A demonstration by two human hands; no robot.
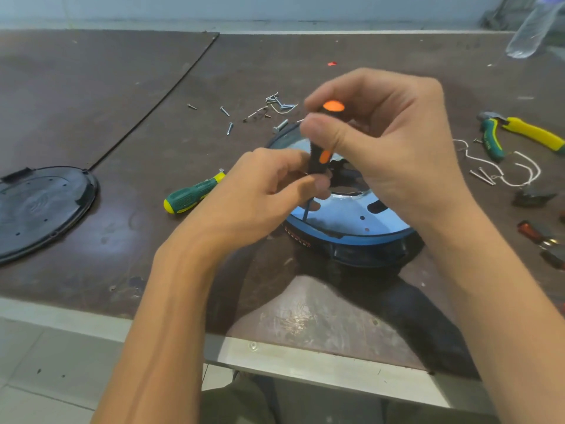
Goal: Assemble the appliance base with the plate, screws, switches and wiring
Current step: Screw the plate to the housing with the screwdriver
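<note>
Both forearms [171, 316] come in from 6 o'clock over the table [153, 87] edge; hands meet above the base [351, 240], which sits right of frame centre, blue rim, dark body, flat on the table; shiny plate [345, 211] lies in the base's top, holes and slots showing; black screwdriver [321, 157] with orange inserts stands near upright over it, shaft dropping to the plate's 9 o'clock edge; tip contact too blurred to tell; right hand [391, 142] curled round the handle top, thumb and forefinger beside the orange cap; left hand [275, 185] pinches the handle's lower end, fingers curled round it; clock from the base: loose screws [229, 128] scattered at 11, apart from it; green driver [192, 194] lying at 9, near the left wrist; black round cover [39, 209] further out at 9, flat, at the frame edge; pliers [519, 133], yellow and green grips, at 2; white wire [501, 169] looped at 3, just below the pliers; red-handled tool [538, 237] at 4; clear bottle [532, 29] far off at 1, blurred.
</note>
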